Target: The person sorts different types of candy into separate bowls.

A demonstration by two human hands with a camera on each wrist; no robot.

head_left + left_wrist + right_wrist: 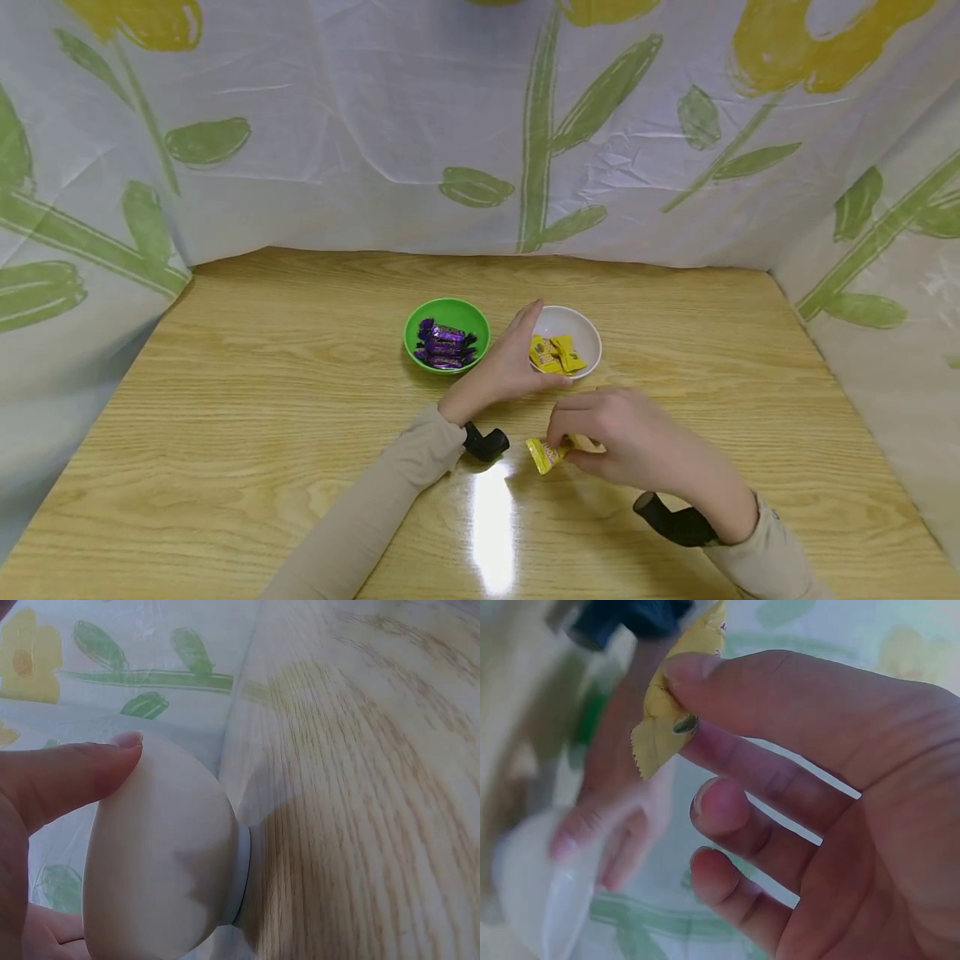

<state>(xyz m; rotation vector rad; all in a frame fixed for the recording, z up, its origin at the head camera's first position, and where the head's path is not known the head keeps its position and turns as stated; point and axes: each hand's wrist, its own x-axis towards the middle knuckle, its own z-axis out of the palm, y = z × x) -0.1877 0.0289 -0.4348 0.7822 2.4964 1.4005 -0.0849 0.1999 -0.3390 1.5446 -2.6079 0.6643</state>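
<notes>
My left hand (510,362) holds the white bowl (587,327) at its left side. In the left wrist view the thumb lies against the outside of that bowl (165,847), which stands on the table. Several yellow-wrapped candies (567,354) lie inside it. Nearer to me, my right hand (630,437) pinches another yellow-wrapped candy (542,457) between thumb and index finger. The right wrist view shows the wrapper's jagged end (652,746) poking out past the fingertips, with the other fingers loosely bent.
Left of the white bowl stands a green bowl (471,313) with several purple-wrapped candies (446,346). The wooden table (262,375) backs onto a white curtain (375,167) painted with flowers. Each wrist wears a black device (678,525).
</notes>
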